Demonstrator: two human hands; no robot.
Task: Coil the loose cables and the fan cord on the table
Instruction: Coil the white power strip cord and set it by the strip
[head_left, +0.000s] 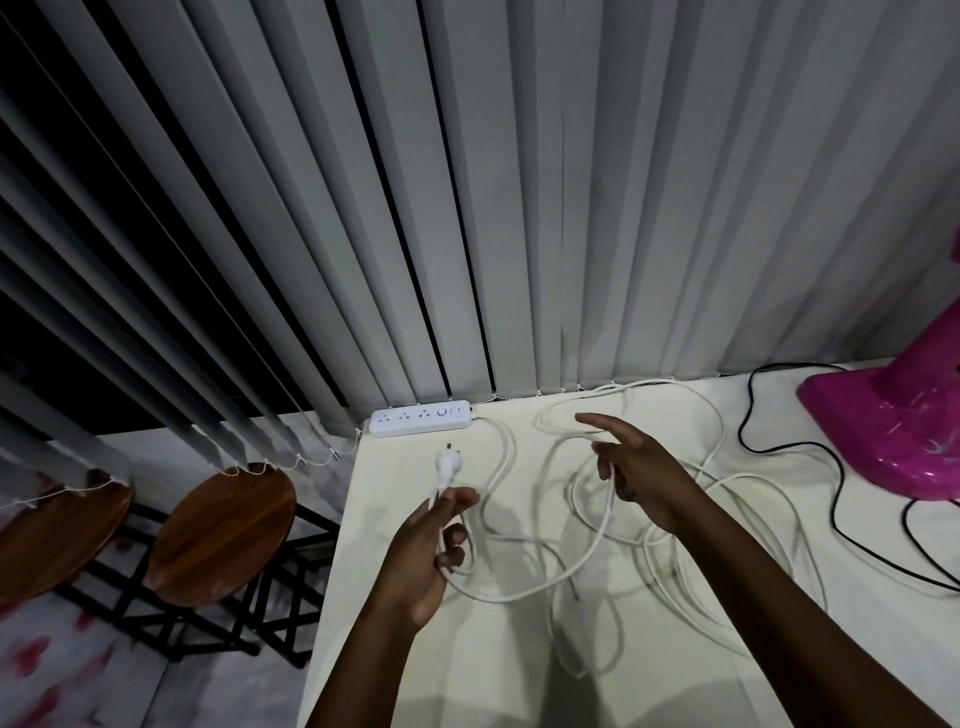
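Person is holding a white cable between both hands over a table.

The left hand (434, 540) is pinching the white cable (545, 584) just below its plug (444, 464), fingers curling round it, plug pointing up and away. The right hand (636, 470) is gripping the same cable further along with its lower fingers, while the index finger and thumb are sticking out straight. Between the hands the cable is sagging in a loop. The rest of it is lying in loose tangled loops on the white table (415, 670), running back to a white power strip (421, 417) sitting at the far edge by the blinds (467, 182). A black cord (831, 467) is trailing along the right side toward a pink fan base (888, 415). Two brown stools (218, 530) are standing left of the table.
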